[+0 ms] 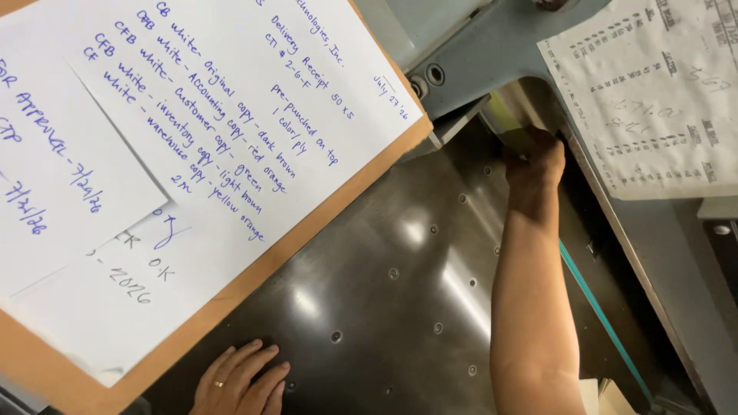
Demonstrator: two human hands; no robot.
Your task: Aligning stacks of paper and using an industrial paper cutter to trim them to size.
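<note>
Reaching hand: the right hand (536, 157) is stretched far in under the grey machine housing (492, 46), fingers curled onto a pale yellow paper stack (503, 115) that sits at the back of the bed; whether they pinch the stack or only press against it cannot be told, since the fingertips are in shadow.
Resting hand: the left hand (240, 382) lies flat on the near edge of the dark metal cutter table (384, 307), fingers spread and holding nothing; it looks like a brace for the long reach. A ring (219, 383) shows on one finger.
Stack position: the yellow paper is tucked into the back corner, touching the right side wall (615, 253) and just beside the angled metal bar (453, 127), likely so that its edges sit square against both.
Table surface: polished steel, dotted with small round air holes (336, 336), which would let paper slide easily.
Job sheets: white handwritten pages (231, 100) on a brown board (307, 246) overhang the table's left side, well apart from the stack, within reading view.
Wall chart: a printed sheet (653, 92) is fixed on the housing at right, above the reaching arm.
Teal strip: a thin teal line (600, 307) runs along the right wall beside the forearm.
</note>
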